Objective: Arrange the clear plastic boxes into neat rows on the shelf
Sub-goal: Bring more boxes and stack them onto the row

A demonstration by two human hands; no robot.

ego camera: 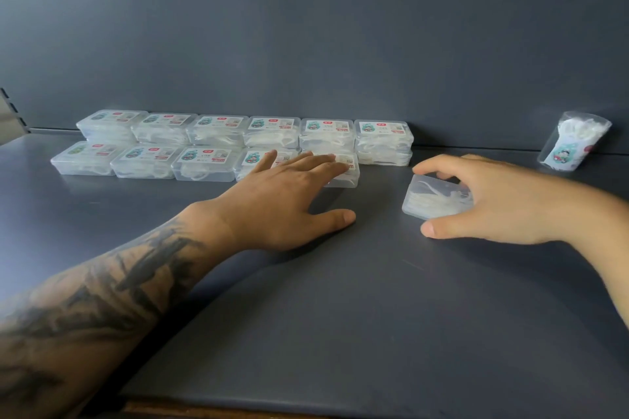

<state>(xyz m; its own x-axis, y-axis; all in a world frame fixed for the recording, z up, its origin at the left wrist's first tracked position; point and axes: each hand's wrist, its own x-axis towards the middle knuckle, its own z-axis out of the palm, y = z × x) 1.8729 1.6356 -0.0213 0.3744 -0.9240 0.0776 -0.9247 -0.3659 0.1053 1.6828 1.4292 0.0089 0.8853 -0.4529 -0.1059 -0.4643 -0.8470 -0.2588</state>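
Several clear plastic boxes with labelled lids stand in two rows on the grey shelf [340, 316]: a back row [221, 129], stacked, against the wall, and a front row [146, 161] before it. My left hand [282, 201] lies flat with straight fingers, its fingertips on the rightmost front-row box [347, 177]. My right hand [503, 201] grips one loose clear box [432, 202], label side hidden, thumb at its near edge and fingers over its far edge. That box sits tilted to the right of the front row, apart from it.
A clear bag of white floss picks [575, 143] leans against the back wall at the far right. A slotted shelf upright [10, 109] shows at the far left. The shelf's front edge [238, 408] runs along the bottom of the view.
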